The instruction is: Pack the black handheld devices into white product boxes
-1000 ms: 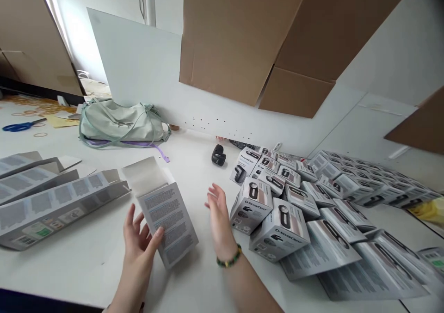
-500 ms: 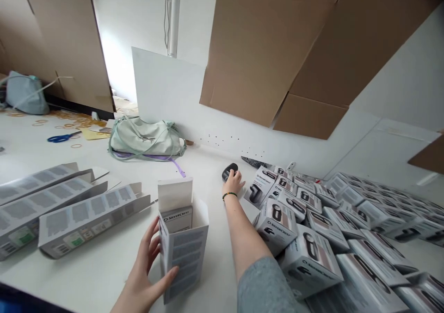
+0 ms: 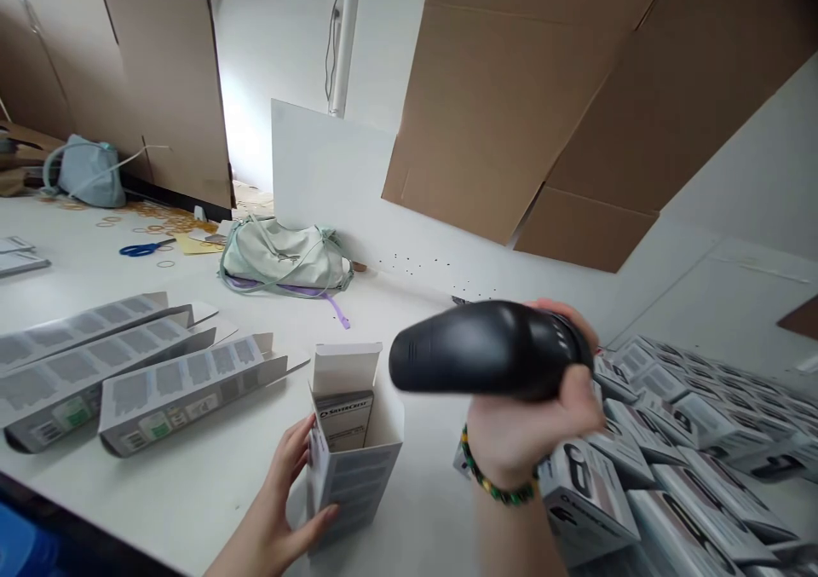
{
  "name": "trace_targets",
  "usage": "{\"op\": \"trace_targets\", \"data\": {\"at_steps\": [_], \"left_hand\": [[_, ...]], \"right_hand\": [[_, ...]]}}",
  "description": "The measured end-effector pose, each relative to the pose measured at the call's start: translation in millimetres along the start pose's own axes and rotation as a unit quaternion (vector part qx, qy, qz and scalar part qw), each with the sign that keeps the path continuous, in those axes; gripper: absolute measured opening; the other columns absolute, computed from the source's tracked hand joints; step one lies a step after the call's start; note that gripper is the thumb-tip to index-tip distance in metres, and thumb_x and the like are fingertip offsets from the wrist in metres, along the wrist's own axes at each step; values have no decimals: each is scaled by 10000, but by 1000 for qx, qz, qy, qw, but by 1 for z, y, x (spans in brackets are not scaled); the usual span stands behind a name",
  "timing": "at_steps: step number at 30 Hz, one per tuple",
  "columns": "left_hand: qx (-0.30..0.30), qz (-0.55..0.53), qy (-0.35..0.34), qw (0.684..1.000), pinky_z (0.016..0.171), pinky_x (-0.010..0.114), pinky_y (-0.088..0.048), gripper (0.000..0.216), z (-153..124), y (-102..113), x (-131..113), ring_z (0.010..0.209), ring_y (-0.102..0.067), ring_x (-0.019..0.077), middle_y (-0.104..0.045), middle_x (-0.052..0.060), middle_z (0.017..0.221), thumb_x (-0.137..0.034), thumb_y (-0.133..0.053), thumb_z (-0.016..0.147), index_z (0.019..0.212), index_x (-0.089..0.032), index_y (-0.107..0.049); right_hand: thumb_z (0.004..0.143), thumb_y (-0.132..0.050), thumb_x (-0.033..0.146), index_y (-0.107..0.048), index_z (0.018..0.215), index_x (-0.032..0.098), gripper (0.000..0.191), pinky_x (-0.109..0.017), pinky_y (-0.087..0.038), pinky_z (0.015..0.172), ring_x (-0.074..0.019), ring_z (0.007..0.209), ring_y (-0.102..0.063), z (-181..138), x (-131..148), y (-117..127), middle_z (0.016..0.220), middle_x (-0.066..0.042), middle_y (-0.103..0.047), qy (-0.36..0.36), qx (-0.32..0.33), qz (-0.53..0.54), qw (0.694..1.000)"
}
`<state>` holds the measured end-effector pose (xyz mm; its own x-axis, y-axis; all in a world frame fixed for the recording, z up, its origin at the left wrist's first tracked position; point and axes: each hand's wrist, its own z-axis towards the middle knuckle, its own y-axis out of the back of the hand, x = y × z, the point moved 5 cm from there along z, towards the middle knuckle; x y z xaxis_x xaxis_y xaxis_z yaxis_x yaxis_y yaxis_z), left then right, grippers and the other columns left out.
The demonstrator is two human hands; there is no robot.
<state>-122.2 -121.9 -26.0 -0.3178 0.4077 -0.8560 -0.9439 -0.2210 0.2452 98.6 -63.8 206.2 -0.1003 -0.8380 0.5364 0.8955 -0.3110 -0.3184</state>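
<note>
My right hand (image 3: 533,428) is closed around a black hand-held device (image 3: 486,351), lifted close to the camera with its rounded end pointing left. A green bead bracelet sits on that wrist. My left hand (image 3: 281,517) holds an upright grey printed carton (image 3: 354,466) on the white table (image 3: 159,492), thumb on its front, fingers on its left side. The carton's top flap stands open and a printed insert shows inside.
Several boxed products (image 3: 671,449) are piled at the right. Long flat grey cartons (image 3: 128,372) lie at the left. A pale green bag (image 3: 285,257), blue scissors (image 3: 146,247) and rubber bands lie further back. Brown cardboard sheets (image 3: 511,117) lean overhead.
My right hand picked the black device off the table at the back and brought it up near the camera. The left hand kept the open carton upright. The view tilted up slightly.
</note>
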Motion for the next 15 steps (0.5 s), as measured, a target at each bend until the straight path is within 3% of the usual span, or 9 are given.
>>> {"op": "trace_targets", "data": {"at_steps": [2, 4, 8, 10, 12, 15], "left_hand": [[20, 22, -5, 1000, 1063, 549, -448, 720, -1, -5, -6, 1400, -391, 363, -343, 86, 1547, -350, -578, 913, 1518, -421, -194], [46, 44, -8, 998, 1066, 552, -442, 740, -1, -12, -16, 1396, -398, 361, -323, 100, 1554, -318, -582, 912, 1524, -410, -176], [36, 77, -70, 994, 1086, 586, -399, 812, 3, -22, -47, 1437, -322, 361, -271, 111, 1567, -262, -595, 901, 1532, -411, -106], [-7, 79, -123, 989, 1094, 596, -386, 798, 7, -26, -65, 1464, -252, 364, -235, 105, 1573, -252, -604, 896, 1525, -415, -140], [-38, 81, -152, 984, 1094, 594, -385, 726, 10, -30, -76, 1469, -232, 361, -217, 86, 1572, -234, -600, 899, 1492, -434, -233], [-35, 87, -151, 984, 1078, 576, -408, 536, 13, -35, -82, 1435, -291, 356, -247, 59, 1544, -237, -587, 903, 1371, -438, -418]], "right_hand": [[939, -233, 404, -509, 1119, 242, 367, -399, -500, 757, -236, 871, -582, -12, 22, 4, 1010, -67, -525, 1, 92, 20, 996], [909, -380, 402, -504, 1150, 237, 317, -405, -505, 775, -237, 898, -568, -33, 27, 0, 1028, -67, -534, 1, 215, -28, 976], [853, -546, 284, -561, 1076, 192, 241, -478, -488, 874, -275, 999, -540, -72, 12, -8, 1001, -82, -587, -29, 413, -176, 893], [864, -566, 244, -619, 1005, 192, 159, -490, -468, 943, -289, 1078, -522, -78, 5, -3, 1022, -89, -611, -63, 461, -206, 861], [922, -530, 258, -659, 1049, 221, 184, -451, -447, 1016, -267, 1158, -512, -79, 1, 6, 1114, -84, -612, -106, 503, -169, 841], [1012, -392, 369, -593, 1248, 309, 316, -370, -451, 1039, -213, 1214, -520, -76, -13, 25, 1287, -63, -557, -185, 487, -39, 853]]}}
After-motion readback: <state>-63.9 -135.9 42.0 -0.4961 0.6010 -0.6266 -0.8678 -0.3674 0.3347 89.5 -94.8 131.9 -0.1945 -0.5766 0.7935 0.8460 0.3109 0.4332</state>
